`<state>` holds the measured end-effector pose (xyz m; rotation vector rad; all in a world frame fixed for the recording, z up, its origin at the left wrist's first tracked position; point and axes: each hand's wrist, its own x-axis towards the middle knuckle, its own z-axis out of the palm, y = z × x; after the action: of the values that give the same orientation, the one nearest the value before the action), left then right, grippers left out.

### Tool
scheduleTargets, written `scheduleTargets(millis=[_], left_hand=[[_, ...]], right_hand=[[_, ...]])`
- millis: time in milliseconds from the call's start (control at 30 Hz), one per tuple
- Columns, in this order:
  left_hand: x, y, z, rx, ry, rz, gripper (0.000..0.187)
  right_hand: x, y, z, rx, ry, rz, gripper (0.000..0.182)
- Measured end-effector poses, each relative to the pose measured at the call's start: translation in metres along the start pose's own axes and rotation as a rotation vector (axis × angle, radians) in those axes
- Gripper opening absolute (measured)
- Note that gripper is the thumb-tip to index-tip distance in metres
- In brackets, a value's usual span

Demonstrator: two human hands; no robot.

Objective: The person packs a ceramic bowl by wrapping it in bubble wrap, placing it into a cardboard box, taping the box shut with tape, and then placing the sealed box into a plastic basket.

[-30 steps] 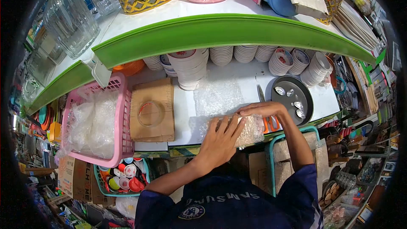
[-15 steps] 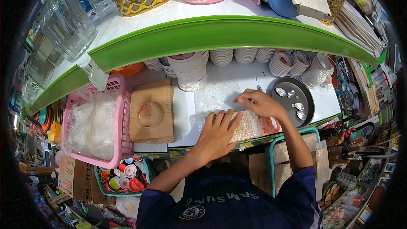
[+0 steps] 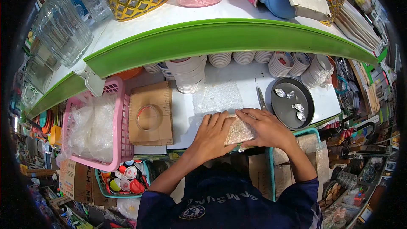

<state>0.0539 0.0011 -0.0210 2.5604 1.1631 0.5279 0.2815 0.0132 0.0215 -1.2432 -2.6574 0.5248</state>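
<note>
A person in a dark blue jersey leaned over a white desk (image 3: 186, 114) tucked beneath a green-edged shelf (image 3: 220, 34). Both hands pressed flat, side by side, on a small bundle wrapped in bubble wrap (image 3: 238, 132) at the near edge of the desk. The left hand (image 3: 212, 133) covered the bundle's left end, fingers spread. The right hand (image 3: 265, 127) lay over its right side. Neither hand gripped; both held the wrap down with open palms.

The bundle looked mostly wrapped, with the plastic folded around it. No tape showed on it, so the wrap appeared unsealed and sealing seemed to be left.

A loose sheet of bubble wrap (image 3: 218, 97) lay just behind the bundle. Scissors (image 3: 261, 98) lay to its right, beside a dark round tray (image 3: 283, 108) holding small silver pieces. A flattened piece of cardboard (image 3: 151, 112) with a clear ring on it sat to the left, next to a pink basket (image 3: 121, 114) stuffed with plastic. Stacks of white bowls (image 3: 188, 72) lined the back.
</note>
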Motion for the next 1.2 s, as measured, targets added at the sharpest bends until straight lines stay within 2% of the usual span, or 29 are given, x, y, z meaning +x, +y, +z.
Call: scheduleTargets(millis=[100,167,267,600,767,833,967,1200], left_hand=[[-0.008,-0.002,-0.008,0.010,0.011,-0.013,0.080],[-0.014,-0.007,-0.012,0.020,0.027,-0.007,0.080],[-0.023,-0.016,-0.014,-0.070,0.029,-0.019,0.081],[-0.036,-0.019,-0.018,-0.245,-0.011,-0.078,0.081],[-0.040,-0.018,-0.015,-0.288,0.022,-0.069,0.079],[-0.040,-0.015,-0.019,-0.425,-0.002,-0.222,0.078],[-0.037,-0.017,-0.014,-0.455,0.047,-0.254,0.077],[-0.026,-0.016,-0.008,-0.513,0.161,-0.438,0.072]], right_hand=[[0.000,0.008,0.006,0.069,0.019,-0.018,0.095],[0.001,0.012,0.007,0.246,-0.048,0.028,0.099],[0.001,0.020,0.014,0.325,-0.027,-0.012,0.102],[-0.010,0.018,0.019,0.325,-0.043,0.068,0.102],[-0.014,0.016,0.023,0.468,-0.003,0.093,0.098],[-0.011,0.017,0.023,0.502,0.018,0.101,0.097],[-0.004,0.021,0.021,0.598,0.051,0.110,0.091],[0.004,0.030,0.031,0.734,0.100,0.216,0.081]])
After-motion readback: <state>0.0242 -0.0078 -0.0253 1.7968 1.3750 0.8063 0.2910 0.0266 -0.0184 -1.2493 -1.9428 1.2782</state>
